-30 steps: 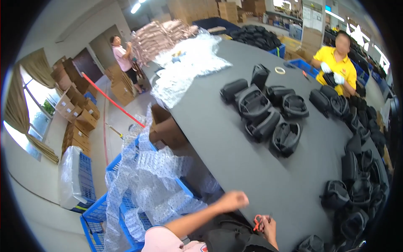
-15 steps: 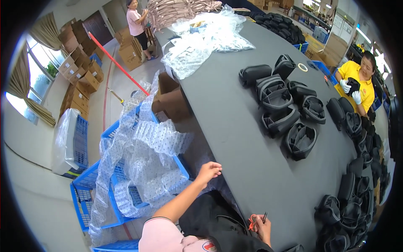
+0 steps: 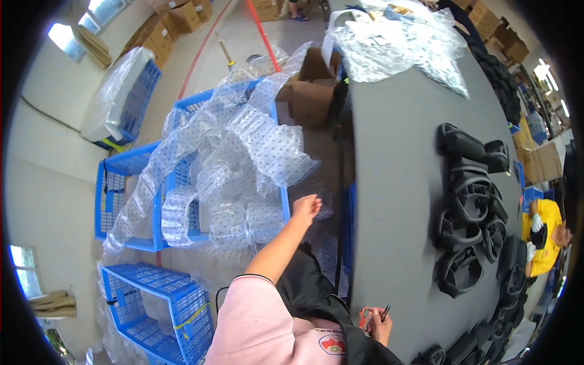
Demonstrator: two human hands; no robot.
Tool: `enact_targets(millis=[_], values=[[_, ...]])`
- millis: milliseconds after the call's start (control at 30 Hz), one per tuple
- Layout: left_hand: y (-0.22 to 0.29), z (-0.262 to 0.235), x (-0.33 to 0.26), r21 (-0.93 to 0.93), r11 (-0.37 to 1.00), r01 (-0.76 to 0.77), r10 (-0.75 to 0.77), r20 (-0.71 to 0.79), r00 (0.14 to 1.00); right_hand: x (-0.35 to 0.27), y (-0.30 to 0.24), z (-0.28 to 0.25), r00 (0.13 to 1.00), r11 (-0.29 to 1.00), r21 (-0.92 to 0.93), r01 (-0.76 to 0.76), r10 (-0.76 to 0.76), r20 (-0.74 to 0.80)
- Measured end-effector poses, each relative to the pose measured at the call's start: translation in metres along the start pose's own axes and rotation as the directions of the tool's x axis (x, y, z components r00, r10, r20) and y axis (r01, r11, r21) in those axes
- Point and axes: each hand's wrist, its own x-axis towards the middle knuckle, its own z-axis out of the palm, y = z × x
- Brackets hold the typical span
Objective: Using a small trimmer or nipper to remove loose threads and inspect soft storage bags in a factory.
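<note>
My left hand [image 3: 307, 208] hangs in the air between the table edge and the blue crates, beside the bubble wrap and apart from it. Its fingers are curled together, and nothing shows in them. Low at the table's near left edge, my right hand [image 3: 382, 328] is closed around a pair of scissors [image 3: 365, 317] with orange handles; their dark tips stick up past my fingers. A long, dotted sheet of clear bubble wrap [image 3: 267, 146] spills over a blue plastic crate [image 3: 285, 204]. Several black padded cases [image 3: 460, 271], some gaping, stand on the grey table [image 3: 395, 201] to the right.
Another blue crate [image 3: 182, 298] lies at the lower left. An open cardboard box [image 3: 311, 100] stands against the table's left side. Clear plastic bags [image 3: 401, 45] cover the table's far end. A co-worker in a yellow shirt [image 3: 547, 237] handles a black item at the right.
My view has swung left, bringing the crates nearer the middle and shifting the cases right. My left hand has moved toward the crates. The scissors remain in my right hand.
</note>
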Motion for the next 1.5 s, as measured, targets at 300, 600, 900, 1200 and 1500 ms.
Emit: enact_targets(millis=[300, 600, 900, 1200, 1500], values=[[0.070, -0.160, 0.036, 0.302, 0.933, -0.197, 0.312, -0.403, 0.861, 0.043, -0.035, 0.034, 0.996, 1.000, -0.004, -0.031, 0.031, 0.086], [-0.047, 0.029, -0.142, 0.722, 0.521, -0.456, -0.273, 0.647, 0.712, 0.012, -0.013, 0.033, 0.999, 0.992, 0.118, -0.037, 0.041, -0.030], [-0.085, 0.065, -0.230, 0.652, 0.133, -0.747, -0.625, 0.640, 0.447, -0.037, 0.080, -0.023, 0.925, 0.943, 0.287, 0.168, -0.050, -0.377], [-0.164, 0.051, -0.295, 0.537, 0.155, -0.829, -0.809, 0.550, 0.205, -0.180, 0.095, -0.049, 0.731, 0.960, -0.097, 0.264, -0.264, -0.629], [-0.193, 0.031, -0.339, 0.410, 0.119, -0.904, -0.887, 0.454, 0.089, -0.283, 0.245, -0.118, 0.045, 0.992, 0.082, -0.099, 0.086, -0.995]])
